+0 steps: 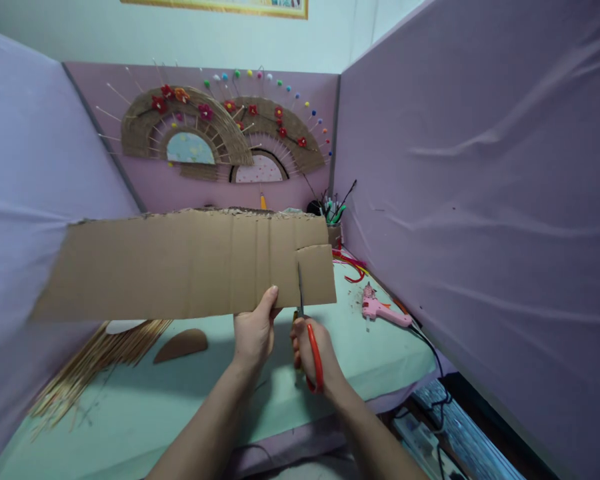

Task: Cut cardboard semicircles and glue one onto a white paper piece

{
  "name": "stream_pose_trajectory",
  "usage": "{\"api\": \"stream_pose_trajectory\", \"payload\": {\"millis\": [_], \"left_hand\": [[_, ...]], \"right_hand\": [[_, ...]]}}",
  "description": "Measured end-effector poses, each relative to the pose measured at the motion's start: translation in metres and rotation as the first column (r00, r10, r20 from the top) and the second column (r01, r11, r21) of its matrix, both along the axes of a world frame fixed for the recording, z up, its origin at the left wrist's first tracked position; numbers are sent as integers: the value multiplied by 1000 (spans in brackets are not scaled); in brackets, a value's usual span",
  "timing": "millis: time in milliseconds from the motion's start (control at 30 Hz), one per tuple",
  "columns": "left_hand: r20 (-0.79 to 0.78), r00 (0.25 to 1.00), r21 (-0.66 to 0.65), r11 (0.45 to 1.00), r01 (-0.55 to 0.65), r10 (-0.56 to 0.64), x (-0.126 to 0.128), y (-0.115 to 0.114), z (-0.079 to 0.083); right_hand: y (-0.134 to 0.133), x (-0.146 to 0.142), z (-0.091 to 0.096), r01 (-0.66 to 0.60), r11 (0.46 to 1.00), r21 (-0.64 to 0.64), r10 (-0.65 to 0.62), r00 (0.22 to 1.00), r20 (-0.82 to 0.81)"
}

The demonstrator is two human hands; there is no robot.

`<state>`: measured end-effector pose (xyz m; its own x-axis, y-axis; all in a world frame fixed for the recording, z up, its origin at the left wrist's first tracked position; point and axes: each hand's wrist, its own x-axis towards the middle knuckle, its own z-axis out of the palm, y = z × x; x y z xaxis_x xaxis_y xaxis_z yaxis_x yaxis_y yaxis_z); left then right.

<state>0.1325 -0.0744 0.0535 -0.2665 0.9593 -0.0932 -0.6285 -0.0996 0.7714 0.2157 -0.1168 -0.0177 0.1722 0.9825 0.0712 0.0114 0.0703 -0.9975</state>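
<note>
A long strip of brown cardboard (170, 267) is held up above the table, with a ragged top edge and vertical creases. My left hand (255, 327) grips its lower edge right of the middle, thumb on the near face. In my right hand (313, 353) is a pair of scissors (316, 360) with red handles, fingers wrapped round them. The blades point up and lie across the cardboard near its right end. Just above the tips a cut line runs right to the edge. A small brown half-round piece (183, 345) lies on the table below.
Thin wooden sticks (100, 367) lie in a bundle at the left. A pink glue gun (380, 310) rests at the right, its cord running off the table edge. Behind stand a pot of tools (334, 230) and fan-shaped flower decorations (190, 127) on a purple panel.
</note>
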Motion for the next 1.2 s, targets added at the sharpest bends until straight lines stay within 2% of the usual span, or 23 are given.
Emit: {"api": "stream_pose_trajectory", "payload": {"millis": [167, 400, 500, 733, 900, 1200], "left_hand": [[26, 999, -20, 1000, -23, 23, -4, 0, -3], [99, 995, -56, 998, -12, 18, 4, -3, 3], [110, 994, -55, 998, 1, 5, 6, -3, 5], [88, 996, -82, 997, -6, 14, -1, 0, 2], [93, 996, -124, 992, 14, -3, -4, -3, 2], [99, 995, -90, 996, 13, -4, -2, -5, 2]], "right_hand": [[1, -2, 6, -23, 1000, -14, 23, 1000, 3], [7, -1, 5, 50, 997, 62, -49, 999, -12], [7, 1, 4, 48, 998, 34, -47, 997, -53], [-4, -3, 8, -57, 997, -58, 46, 983, -177], [-5, -2, 7, -109, 993, -53, 93, 965, -247], [-8, -5, 6, -211, 976, -57, 173, 906, -386]]}}
